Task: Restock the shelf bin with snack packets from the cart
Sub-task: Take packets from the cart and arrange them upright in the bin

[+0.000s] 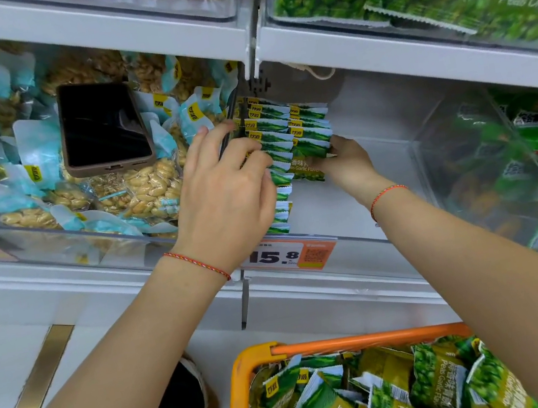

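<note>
A phone (104,126) lies on the peanut packets (151,185) left of my clear bin (386,139). My left hand (224,189) and right hand (344,162) clasp rows of green pea packets (285,132) inside it, standing upright, rows running front to back. The orange cart (349,344) sits below.

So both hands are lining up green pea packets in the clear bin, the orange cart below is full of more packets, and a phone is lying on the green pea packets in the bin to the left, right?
Not quite. The phone lies on the peanut packets, not on green pea packets. The rest holds: in the head view the left hand and right hand are on the rows of green pea packets in the clear bin, and the orange cart below holds more.
</note>
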